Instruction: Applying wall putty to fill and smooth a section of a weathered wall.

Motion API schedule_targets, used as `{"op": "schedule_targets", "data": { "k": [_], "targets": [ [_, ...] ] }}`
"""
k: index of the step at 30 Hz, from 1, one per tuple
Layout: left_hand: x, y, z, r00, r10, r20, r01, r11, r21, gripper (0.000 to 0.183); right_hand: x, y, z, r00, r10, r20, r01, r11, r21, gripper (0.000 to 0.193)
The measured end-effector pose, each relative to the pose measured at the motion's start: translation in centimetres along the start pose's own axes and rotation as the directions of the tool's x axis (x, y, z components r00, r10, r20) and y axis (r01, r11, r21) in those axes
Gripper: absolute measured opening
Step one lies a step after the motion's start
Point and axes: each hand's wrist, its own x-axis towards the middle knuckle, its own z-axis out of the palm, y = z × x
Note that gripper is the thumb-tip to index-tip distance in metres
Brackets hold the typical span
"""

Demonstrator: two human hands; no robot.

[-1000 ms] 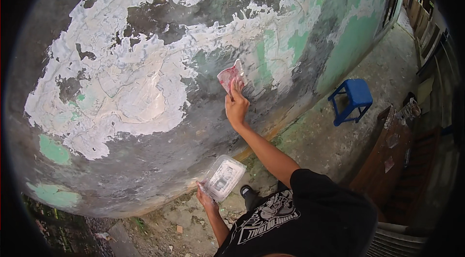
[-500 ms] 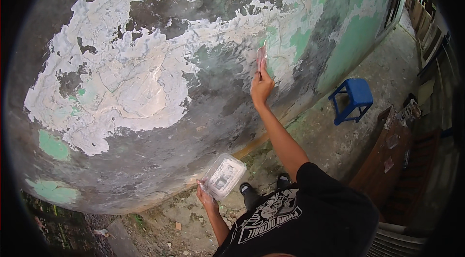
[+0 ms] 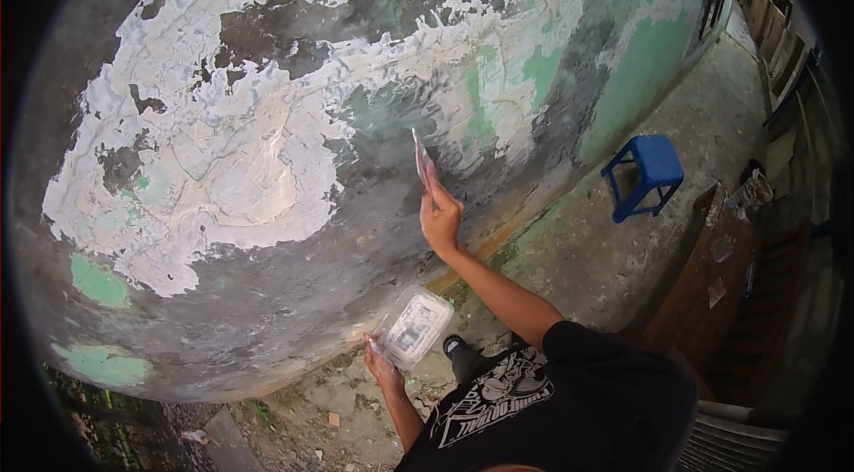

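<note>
At far left, the wall (image 3: pixel 294 294) carries a broad, uneven white coating (image 3: pixel 151 152) with grey surface exposed around it; two pale green patches (image 3: pixel 100 281) lie below the coating. The left hand (image 3: pixel 382 370) is closed on the near-left edge of a clear plastic container (image 3: pixel 429 338), which is tilted so that the white paste (image 3: pixel 428 312) inside is visible. Hand and container hold nearly the same position as in both earlier frames. Right of and above the container, a thin, flat reddish scraper (image 3: pixel 421 156) is presented edge-on, tip upward, in front of the dark grey area beside the coating. The right hand (image 3: pixel 440 216) grips its lower end between thumb and fingers. Relative to half a second ago, this hand and tool have shifted left and downward, away from the green strip; relative to one second ago, the blade has rotated from face-on to edge-on. Blade contact with the wall cannot be determined. Farther right, a blue stool (image 3: pixel 656 161) stands on the concrete floor (image 3: pixel 569 250), followed by a brown wooden table (image 3: pixel 689 312) at lower right.
</note>
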Motion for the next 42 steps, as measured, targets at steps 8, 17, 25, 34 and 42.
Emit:
{"op": "schedule_targets", "data": {
  "k": [8,17,25,34,42],
  "targets": [
    [0.0,-0.2,0.1,0.996,0.024,0.081,-0.031,0.996,0.084,0.053,9.8,5.8,-0.3,0.96,0.081,-0.269,-0.135,0.973,-0.189,0.051],
    [0.2,-0.3,-1.1,0.998,0.042,0.037,-0.042,0.999,0.019,0.044,-3.7,-1.0,5.6,1.0,0.025,0.006,-0.025,0.998,-0.054,0.056],
    [1.3,-1.3,-2.5,0.998,0.05,0.035,-0.051,0.998,0.04,0.046,4.4,2.8,-1.2,0.913,0.263,-0.312,-0.309,0.945,-0.108,0.051],
    [0.5,-0.9,-2.6,0.996,0.07,0.049,-0.072,0.997,0.034,0.046,-0.1,3.5,3.9,0.99,0.032,-0.137,-0.064,0.971,-0.232,0.053],
    [0.2,-1.8,-4.7,0.998,0.056,-0.003,-0.055,0.998,0.017,0.043,-5.7,1.6,-0.1,0.97,0.208,0.123,-0.196,0.975,-0.102,0.046]
  ]
}}
